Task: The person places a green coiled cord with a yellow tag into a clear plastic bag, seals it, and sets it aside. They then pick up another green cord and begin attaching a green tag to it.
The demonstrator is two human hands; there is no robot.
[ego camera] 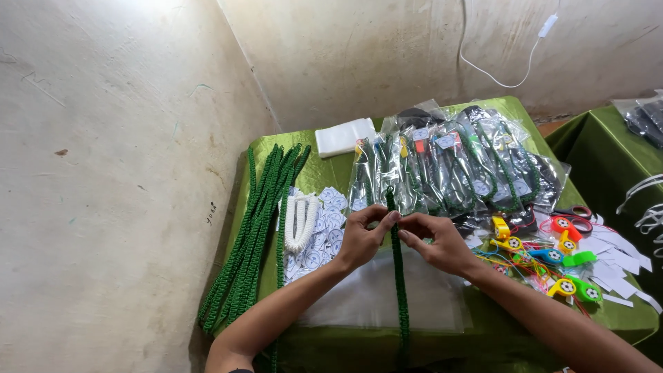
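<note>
- Green braided cord is hanging taut toward the person, since both hands are pinching its upper end.
- Left hand and right hand are meeting fingertip to fingertip over clear plastic sleeves.

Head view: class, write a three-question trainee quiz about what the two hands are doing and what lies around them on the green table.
1. True or false: both hands pinch the same green braided cord.
2. Which side of the table holds the bundle of green cords: A left, B right, C far edge?
3. What colourful items lie beside the right hand?

Key
1. True; the left hand and right hand grip its top end.
2. A.
3. Plastic whistles, next to the bagged cords.
</note>
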